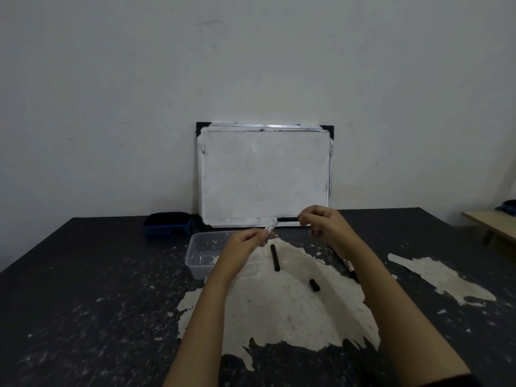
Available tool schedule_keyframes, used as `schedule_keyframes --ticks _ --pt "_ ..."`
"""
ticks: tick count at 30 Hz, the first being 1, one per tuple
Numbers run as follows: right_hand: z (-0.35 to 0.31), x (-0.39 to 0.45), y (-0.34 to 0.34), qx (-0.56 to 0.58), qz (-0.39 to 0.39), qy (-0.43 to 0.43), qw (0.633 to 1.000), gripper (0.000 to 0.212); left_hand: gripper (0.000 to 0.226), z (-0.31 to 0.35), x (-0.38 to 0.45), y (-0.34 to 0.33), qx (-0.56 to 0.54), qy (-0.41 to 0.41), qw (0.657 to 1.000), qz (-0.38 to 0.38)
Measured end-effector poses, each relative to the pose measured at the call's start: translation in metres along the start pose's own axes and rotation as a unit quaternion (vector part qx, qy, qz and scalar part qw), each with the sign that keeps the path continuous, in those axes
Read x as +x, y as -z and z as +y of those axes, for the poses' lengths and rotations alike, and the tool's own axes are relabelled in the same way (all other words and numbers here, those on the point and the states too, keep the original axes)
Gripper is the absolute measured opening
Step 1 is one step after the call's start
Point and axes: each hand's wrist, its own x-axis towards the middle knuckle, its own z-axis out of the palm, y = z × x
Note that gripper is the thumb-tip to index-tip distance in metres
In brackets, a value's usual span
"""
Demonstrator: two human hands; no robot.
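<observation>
The fingers (258,237) of the left hand (245,243) curl round the lower end of a slim white marker barrel (270,227). Those of the right hand (321,223) pinch a black plastic cap (287,219) at its upper end. Whether cap and barrel are joined, I cannot tell. Both are held above the surface.

Under the left hand sits 1 clear rectangular plastic container (195,255), with pale flecks showing at its bottom. Between the forearms lie 1 long black pen (275,257) and 1 short black cylinder (314,284).

The black surface (83,275) has worn pale patches. A dark blue tray (167,223) with a black inside stands far left. A smudged white rectangular whiteboard (265,174) leans on the grey wall (251,65).
</observation>
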Motion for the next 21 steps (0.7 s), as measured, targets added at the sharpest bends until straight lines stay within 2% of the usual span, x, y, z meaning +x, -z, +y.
schedule_keyframes --ticks 6,12,17,21 --pt "-0.006 -0.001 0.005 -0.03 -0.038 0.01 0.999 0.005 0.017 -0.002 0.0 0.005 0.028 -0.001 0.999 -0.042" --pt "-0.01 -0.001 0.005 -0.063 -0.097 -0.009 0.993 0.008 0.022 -0.002 0.002 0.003 0.058 0.002 0.994 -0.088" --pt "-0.01 -0.001 0.0 -0.056 -0.121 0.016 0.991 0.014 0.037 0.001 0.001 -0.006 -0.014 0.043 0.994 -0.096" --pt "-0.01 0.0 -0.001 0.015 -0.116 0.003 0.993 0.013 0.036 0.002 0.004 -0.009 -0.09 0.068 0.991 -0.075"
